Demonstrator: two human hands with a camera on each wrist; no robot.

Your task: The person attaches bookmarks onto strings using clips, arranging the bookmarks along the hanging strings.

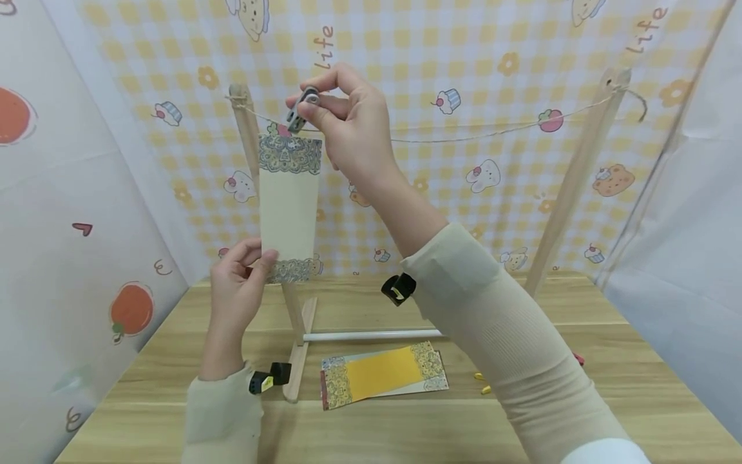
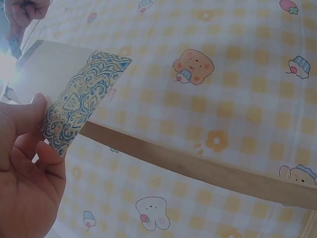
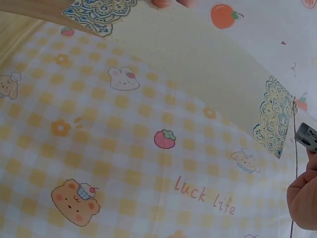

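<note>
A cream card (image 1: pixel 288 209) with patterned lace-like bands at both ends hangs upright in front of the left wooden post (image 1: pixel 246 122). My left hand (image 1: pixel 234 283) pinches its lower left edge between thumb and fingers, also visible in the left wrist view. A small grey clip (image 1: pixel 303 111) is held by my right hand (image 1: pixel 362 129), thumb on its near side, its nose just above the card's top edge. In the right wrist view the clip (image 3: pixel 306 137) lies close to the string (image 3: pixel 295 148) and a little apart from the card (image 3: pixel 198 54).
The string (image 1: pixel 481 140) sags between the left post and the right post (image 1: pixel 580 174). On the table (image 1: pixel 406 432) lie stacked cards, a yellow card (image 1: pixel 382 374) uppermost. A white bar (image 1: pixel 371 336) runs along the stand's base. Small yellow pieces (image 1: pixel 485 389) show beside my right sleeve.
</note>
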